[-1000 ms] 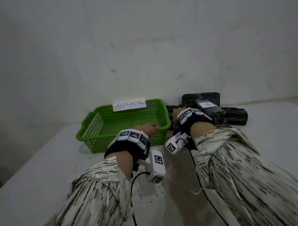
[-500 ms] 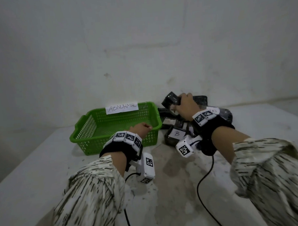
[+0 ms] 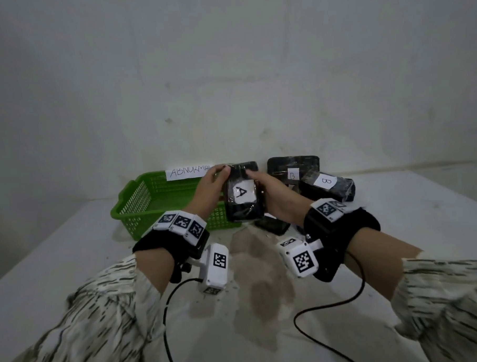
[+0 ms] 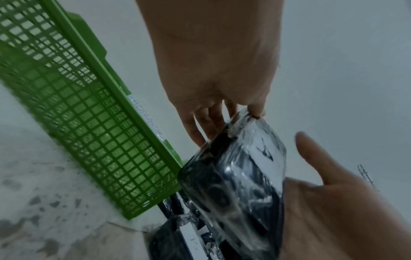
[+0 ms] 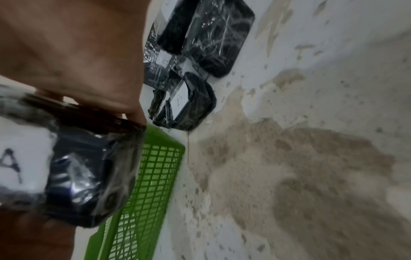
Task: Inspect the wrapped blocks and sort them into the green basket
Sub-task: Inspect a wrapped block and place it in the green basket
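A black block wrapped in clear film, labelled A (image 3: 243, 194), is held upright in the air in front of the right end of the green basket (image 3: 128, 191). My left hand (image 3: 220, 173) grips its upper left edge, fingers behind and thumb at the top corner (image 4: 255, 110). My right hand (image 3: 259, 180) holds its right side, palm against the edge, thumb lying across the top of the front. The wrist views show block A (image 4: 240, 176) (image 5: 77, 167) between both hands, close to the basket (image 4: 89, 123) (image 5: 151, 176).
Several more wrapped blocks lie in a pile right of the basket: one labelled B (image 3: 326, 186), one leaning on the wall (image 3: 292, 167), a small one (image 3: 272, 224) under my hands. A paper label ABNORMAL (image 3: 187, 172) stands on the basket's far rim. Cables trail across the stained table.
My right hand lifted block A from the pile and brought it left. My left hand rose from the basket's front wall and took hold of the block's other side.
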Action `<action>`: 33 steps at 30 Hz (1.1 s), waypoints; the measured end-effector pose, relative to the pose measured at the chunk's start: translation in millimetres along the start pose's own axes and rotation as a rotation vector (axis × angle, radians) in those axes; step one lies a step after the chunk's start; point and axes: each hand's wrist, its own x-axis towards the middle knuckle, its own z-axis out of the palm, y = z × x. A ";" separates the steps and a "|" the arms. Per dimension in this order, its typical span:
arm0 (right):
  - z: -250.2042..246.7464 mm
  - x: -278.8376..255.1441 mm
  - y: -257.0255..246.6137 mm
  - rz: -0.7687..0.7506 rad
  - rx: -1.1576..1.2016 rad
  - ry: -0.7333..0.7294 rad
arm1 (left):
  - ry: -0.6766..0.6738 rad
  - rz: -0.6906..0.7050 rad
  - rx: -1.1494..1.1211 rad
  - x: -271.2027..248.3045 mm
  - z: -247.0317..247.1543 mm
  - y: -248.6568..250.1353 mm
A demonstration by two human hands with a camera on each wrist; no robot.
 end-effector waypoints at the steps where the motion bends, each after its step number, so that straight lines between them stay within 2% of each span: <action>1: 3.6 -1.4 1.3 0.007 -0.002 -0.017 | -0.012 -0.003 0.011 -2.0 -2.1 -2.0; 4: 10.2 -0.8 5.2 -0.023 -0.044 0.033 | -0.073 -0.036 0.028 -11.9 -6.7 -4.2; 7: 12.7 1.7 10.0 -0.030 -0.071 0.086 | -0.078 -0.026 0.040 -15.2 -7.7 -8.0; 13: 7.5 0.2 10.0 -0.024 -0.076 0.078 | -0.027 -0.014 -0.029 -18.0 -6.2 -4.6; 16: 3.0 1.3 10.2 -0.048 -0.065 0.087 | -0.073 -0.028 -0.039 -21.0 -6.1 -3.1; 20: 3.9 2.0 11.2 -0.013 0.020 0.033 | -0.075 0.019 -0.045 -24.4 -9.4 -3.9; 29: 9.0 5.7 16.4 0.005 0.071 0.013 | -0.142 -0.041 -0.053 -26.7 -18.7 -7.0; 33: 10.4 7.0 16.6 0.013 0.032 -0.048 | -0.060 -0.014 -0.076 -25.5 -19.6 -8.9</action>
